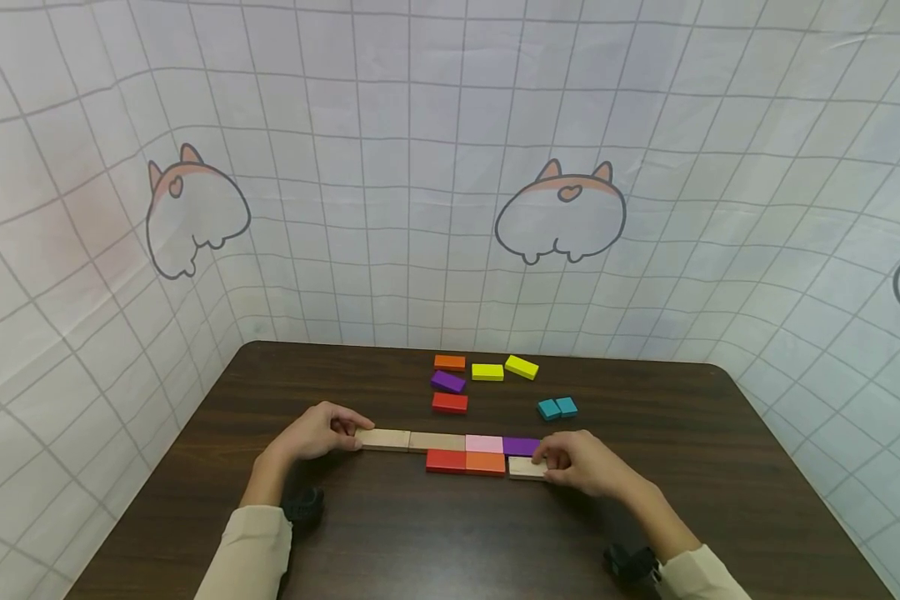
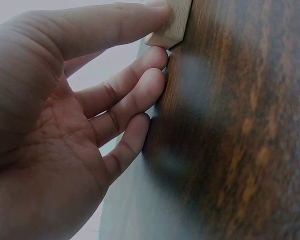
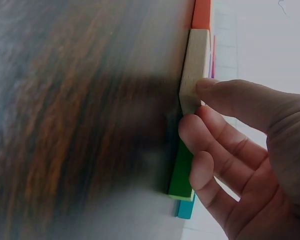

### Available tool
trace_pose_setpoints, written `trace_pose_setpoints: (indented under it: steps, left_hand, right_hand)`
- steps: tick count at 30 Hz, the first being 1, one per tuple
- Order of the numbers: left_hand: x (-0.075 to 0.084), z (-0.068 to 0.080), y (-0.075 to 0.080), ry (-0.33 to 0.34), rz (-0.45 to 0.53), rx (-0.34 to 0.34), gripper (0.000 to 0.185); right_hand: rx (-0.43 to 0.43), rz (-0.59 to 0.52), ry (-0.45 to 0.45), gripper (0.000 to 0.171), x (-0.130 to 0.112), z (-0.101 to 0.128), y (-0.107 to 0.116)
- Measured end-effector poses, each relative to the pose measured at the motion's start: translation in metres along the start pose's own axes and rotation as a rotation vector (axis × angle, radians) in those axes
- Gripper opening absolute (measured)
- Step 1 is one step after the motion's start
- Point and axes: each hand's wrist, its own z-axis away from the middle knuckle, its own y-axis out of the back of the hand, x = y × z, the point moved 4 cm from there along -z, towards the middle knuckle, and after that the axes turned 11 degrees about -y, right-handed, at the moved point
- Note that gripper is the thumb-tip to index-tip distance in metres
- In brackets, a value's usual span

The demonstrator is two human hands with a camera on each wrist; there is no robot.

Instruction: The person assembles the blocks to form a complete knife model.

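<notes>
Rectangular blocks lie in two touching rows on the dark table. My left hand (image 1: 321, 432) pinches the outer end of a plain wooden block (image 1: 386, 439) at the back row's left end. To its right follow another wooden block (image 1: 437, 442), a pink block (image 1: 484, 444) and a purple block (image 1: 521, 447). The front row has a red block (image 1: 446, 461) and an orange block (image 1: 486, 463). Just right of the orange one, my right hand (image 1: 588, 462) holds a pale wooden block (image 1: 527, 468) between thumb and fingers. A green block (image 3: 181, 172) shows behind those fingers in the right wrist view.
Behind the rows lie loose blocks: orange (image 1: 450, 362), purple (image 1: 448, 382), red (image 1: 450, 403), two yellow (image 1: 487, 372) and two teal ones (image 1: 557, 408). A white gridded cloth (image 1: 420, 208) hangs around the table (image 1: 435, 542).
</notes>
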Motion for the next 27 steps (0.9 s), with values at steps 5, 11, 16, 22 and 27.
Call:
trace_pose_setpoints:
  steps: [5, 11, 16, 22, 27]
  left_hand:
    - [0.0009, 0.0006, -0.0010, -0.003, -0.004, 0.005, 0.024]
    - [0.0008, 0.0010, -0.0007, 0.008, -0.010, 0.008, 0.024]
    - [0.0008, 0.0011, -0.0009, 0.019, -0.006, 0.015, 0.024]
    - [-0.0005, 0.0009, 0.0001, 0.022, -0.006, 0.016, 0.024]
    - [-0.0008, 0.0007, -0.0001, 0.010, -0.004, 0.009, 0.024]
  right_hand:
    - [0.002, 0.006, -0.009, 0.015, -0.0012, -0.0028, -0.0031]
    - [0.000, 0.004, -0.006, 0.015, -0.0017, -0.0044, -0.0039]
    - [0.000, 0.009, -0.012, 0.015, -0.0007, -0.0055, -0.0044]
    - [-0.017, 0.005, -0.012, 0.015, -0.0008, -0.0067, -0.0038]
    - [-0.087, 0.016, -0.014, 0.013, -0.0027, -0.0084, 0.0021]
